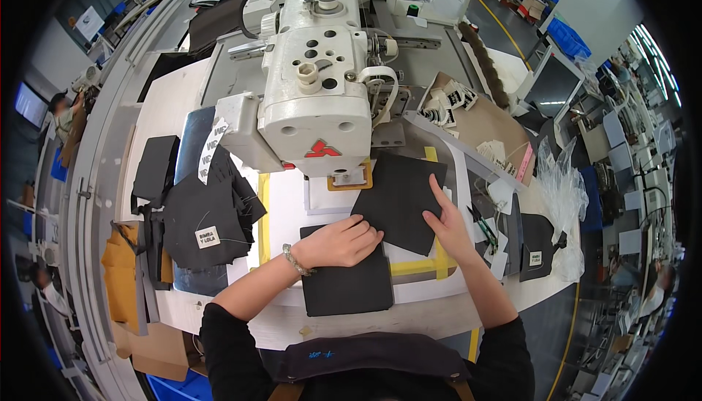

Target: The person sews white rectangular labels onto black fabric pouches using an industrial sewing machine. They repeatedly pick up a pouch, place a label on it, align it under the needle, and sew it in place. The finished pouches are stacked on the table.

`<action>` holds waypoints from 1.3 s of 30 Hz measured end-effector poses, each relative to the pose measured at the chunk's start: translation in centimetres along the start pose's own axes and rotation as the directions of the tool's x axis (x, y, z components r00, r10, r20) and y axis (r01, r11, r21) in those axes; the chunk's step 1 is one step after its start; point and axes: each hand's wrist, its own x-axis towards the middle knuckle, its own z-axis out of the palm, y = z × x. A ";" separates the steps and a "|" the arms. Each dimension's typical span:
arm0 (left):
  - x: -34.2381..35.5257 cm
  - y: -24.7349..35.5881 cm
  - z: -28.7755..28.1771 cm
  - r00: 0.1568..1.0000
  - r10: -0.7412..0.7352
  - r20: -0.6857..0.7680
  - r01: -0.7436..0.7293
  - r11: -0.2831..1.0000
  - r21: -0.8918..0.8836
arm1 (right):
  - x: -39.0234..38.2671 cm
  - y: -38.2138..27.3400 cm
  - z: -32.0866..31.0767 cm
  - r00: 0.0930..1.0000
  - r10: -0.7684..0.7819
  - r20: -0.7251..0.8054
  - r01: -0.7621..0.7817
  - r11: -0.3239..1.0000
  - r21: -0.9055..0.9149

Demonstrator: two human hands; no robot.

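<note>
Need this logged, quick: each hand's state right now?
Left hand: curled over lower flat black rectangular panel; grip unclear.
Right hand: partly open, at edge of upper flat black panel.

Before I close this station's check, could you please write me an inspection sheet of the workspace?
Surface: pale tabletop with yellow tape strips.
Workpieces: far black panel and near black panel, before a white industrial sewing machine.
Clutter: stacked black pieces left; cardboard tray with labels and clear plastic bag right.
Hands: left hand over both panels; right hand at the far panel's right edge.
Cables: nothing seen clearly.
Surroundings: blue crate, yellow floor line.
</note>
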 end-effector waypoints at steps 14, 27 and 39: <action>-3.6 -0.8 -0.6 0.948 -0.307 0.082 0.300 0.950 0.090 | 3.1 -0.1 1.9 0.907 -0.318 0.277 0.413 0.800 -0.434; -4.1 -1.2 0.6 0.855 -0.515 0.063 0.514 0.857 0.032 | 5.5 1.7 3.1 0.869 -0.386 0.310 0.484 0.538 -0.690; -6.0 -0.7 -0.8 0.614 -0.787 0.065 0.789 0.608 -0.087 | 4.9 0.6 4.1 0.815 -0.497 0.299 0.468 0.257 -0.846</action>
